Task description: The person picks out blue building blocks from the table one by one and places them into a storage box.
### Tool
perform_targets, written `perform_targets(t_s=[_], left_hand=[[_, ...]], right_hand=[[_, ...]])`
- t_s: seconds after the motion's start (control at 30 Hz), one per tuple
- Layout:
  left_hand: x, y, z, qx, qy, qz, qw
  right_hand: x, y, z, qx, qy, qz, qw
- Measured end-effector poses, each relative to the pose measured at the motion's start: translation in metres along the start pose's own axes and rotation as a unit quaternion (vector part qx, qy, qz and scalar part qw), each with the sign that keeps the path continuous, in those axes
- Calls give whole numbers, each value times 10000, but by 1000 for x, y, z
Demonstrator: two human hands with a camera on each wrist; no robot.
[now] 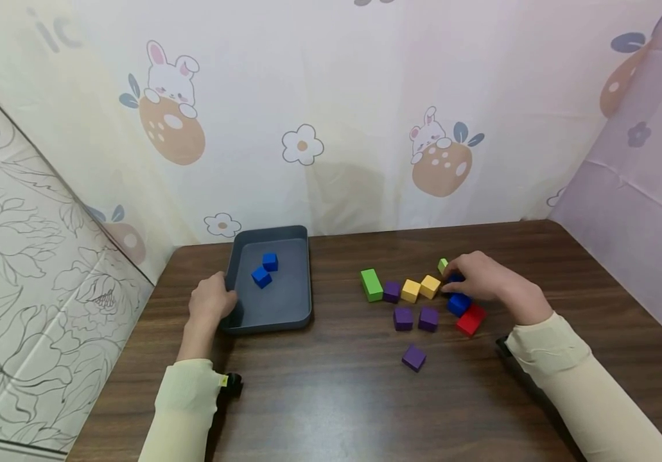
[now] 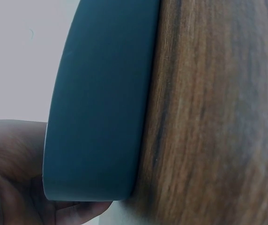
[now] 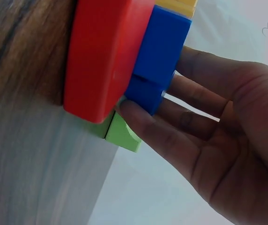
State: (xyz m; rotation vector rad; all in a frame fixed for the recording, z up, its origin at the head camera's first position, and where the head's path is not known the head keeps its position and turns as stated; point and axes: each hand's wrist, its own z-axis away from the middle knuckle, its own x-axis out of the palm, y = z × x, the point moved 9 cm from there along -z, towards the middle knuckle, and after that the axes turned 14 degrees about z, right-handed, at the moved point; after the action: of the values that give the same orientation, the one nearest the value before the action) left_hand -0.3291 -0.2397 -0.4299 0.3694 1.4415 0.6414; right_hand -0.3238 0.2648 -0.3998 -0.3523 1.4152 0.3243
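Note:
In the head view my left hand [image 1: 210,300] grips the left side of a dark grey tray [image 1: 302,317], its thumb over the rim. Two blue cubes [image 1: 261,277] lie inside the tray. On the right, my right hand [image 1: 481,279] reaches over the group of blocks. Its thumb and fingers are around the farther of two blue blocks, a block [image 3: 143,93] partly hidden by the nearer blue block [image 3: 164,44]. A red block [image 3: 103,56] lies closest to the wrist camera, and a light green block [image 3: 124,133] shows beyond the fingertips.
Left of my right hand lie two yellow cubes [image 1: 411,290], a green block [image 1: 372,285] and several purple cubes [image 1: 403,319]. One purple cube [image 1: 414,358] sits nearer the front. A dark-edged object [image 1: 530,378] is partly under the right forearm. A patterned curtain [image 1: 354,186] hangs behind the table.

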Motion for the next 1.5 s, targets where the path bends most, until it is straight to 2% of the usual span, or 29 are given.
perform_targets(t_s=[0.6, 0.97, 1.5], left_hand=[[-1, 1, 0, 48, 37, -19, 10000], [-1, 1, 0, 61, 43, -45, 10000], [0, 0, -1, 35, 46, -18, 10000]], right_hand=[[0, 13, 0, 164, 87, 157, 9997], [0, 14, 1, 163, 91, 354, 9992], [1, 16, 1, 199, 29, 359, 9992]])
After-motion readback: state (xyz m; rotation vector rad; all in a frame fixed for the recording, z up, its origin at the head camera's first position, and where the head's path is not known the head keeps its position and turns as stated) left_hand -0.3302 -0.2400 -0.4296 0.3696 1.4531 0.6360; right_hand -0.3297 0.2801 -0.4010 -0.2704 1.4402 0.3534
